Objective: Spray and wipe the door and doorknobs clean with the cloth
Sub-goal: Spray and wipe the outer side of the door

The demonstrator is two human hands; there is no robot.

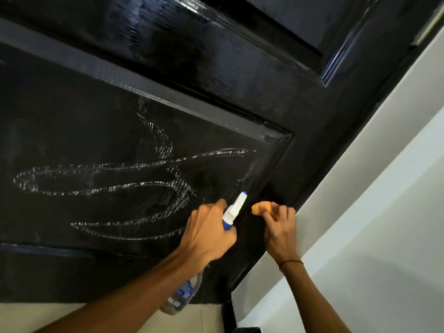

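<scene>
Left hand (pixel 206 234) grips spray bottle (pixel 234 210), nozzle aimed up-right at black door (pixel 96 140) panel. White scrawl (pixel 108 179) lies left of both hands. Right hand (pixel 278 224) clutches orange cloth (pixel 262 207) against door stile, farther from scrawl.

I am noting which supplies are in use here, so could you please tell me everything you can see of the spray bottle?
The spray bottle has a white nozzle head with a blue tip and a blue collar, above a clear plastic body with a blue label, seen blurred below the forearm. The left hand grips its neck, fingers curled round it. It is tilted, nozzle aimed up and right at the black door, close to the panel's chalk-like white scribbles. Its fill level cannot be told.
</scene>
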